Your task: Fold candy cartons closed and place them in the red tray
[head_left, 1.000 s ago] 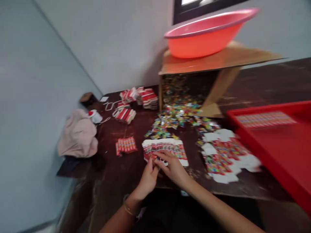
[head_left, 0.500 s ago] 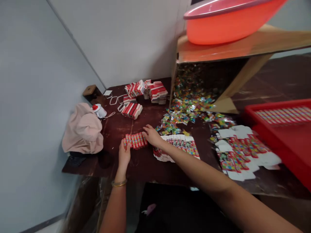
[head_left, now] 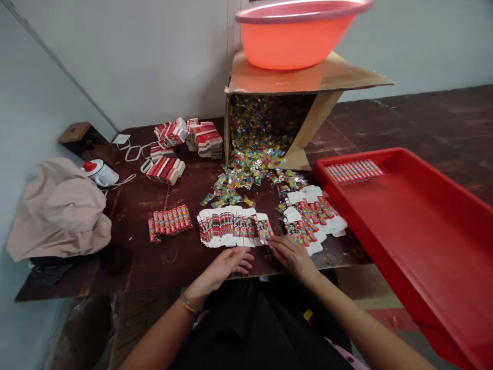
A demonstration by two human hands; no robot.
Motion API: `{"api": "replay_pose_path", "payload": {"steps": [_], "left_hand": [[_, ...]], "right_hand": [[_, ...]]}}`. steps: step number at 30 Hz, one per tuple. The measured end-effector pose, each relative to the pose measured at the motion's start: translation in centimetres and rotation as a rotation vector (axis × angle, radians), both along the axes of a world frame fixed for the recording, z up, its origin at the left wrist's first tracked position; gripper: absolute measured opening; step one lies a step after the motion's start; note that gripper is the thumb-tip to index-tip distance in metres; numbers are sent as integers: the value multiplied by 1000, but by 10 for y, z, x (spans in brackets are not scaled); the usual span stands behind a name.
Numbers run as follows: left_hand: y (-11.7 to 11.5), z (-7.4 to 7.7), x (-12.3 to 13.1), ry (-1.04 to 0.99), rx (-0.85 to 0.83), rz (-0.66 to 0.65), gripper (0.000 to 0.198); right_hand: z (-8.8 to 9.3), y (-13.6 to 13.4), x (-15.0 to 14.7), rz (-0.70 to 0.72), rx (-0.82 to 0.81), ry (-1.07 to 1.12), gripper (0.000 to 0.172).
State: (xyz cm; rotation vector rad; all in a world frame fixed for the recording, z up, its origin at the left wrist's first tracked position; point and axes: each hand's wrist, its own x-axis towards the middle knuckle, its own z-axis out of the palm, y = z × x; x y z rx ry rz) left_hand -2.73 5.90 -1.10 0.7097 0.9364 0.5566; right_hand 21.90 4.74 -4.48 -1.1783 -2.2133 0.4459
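My right hand pinches the lower corner of a small printed candy box with an open white flap, at the right end of a fanned row of flat candy boxes. Just in front of that row, my left hand has its fingers apart and holds nothing. To the left stands a compact row of closed red candy boxes, with neither hand on it. Right of my right hand lies a loose pile of more white-flapped boxes.
Wrapped candies spill from a cardboard box with an orange basin on top. A red tray at right holds a row of boxes. Striped box bundles, a white enamel mug and a pink cloth are at left.
Both hands have left the row of closed red boxes and moved right to the fanned boxes. My right hand has taken hold of the end one. The view has turned right.
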Motion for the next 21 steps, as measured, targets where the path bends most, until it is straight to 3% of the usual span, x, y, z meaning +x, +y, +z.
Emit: {"api": "replay_pose_path", "payload": {"steps": [2, 4, 6, 10, 13, 16, 21], "left_hand": [[0, -6, 28, -234, -208, -20, 47], [1, -10, 46, -288, -243, 34, 42], [1, -10, 55, -202, -163, 98, 35], [-2, -5, 62, -27, -16, 13, 28], [-5, 0, 63, 25, 52, 22, 30], [-5, 8, 61, 58, 74, 51, 26], [-3, 21, 56, -45, 83, -225, 28]], "right_hand": [[13, -14, -12, 60, 30, 32, 24], [23, -25, -19, 159, 14, 48, 23], [29, -26, -21, 133, -9, 85, 25], [35, -8, -21, -100, -43, 186, 26], [43, 4, -24, -59, -176, 274, 9], [54, 11, -24, 32, -333, 296, 15], [67, 21, -11, 222, -543, 420, 31]]}}
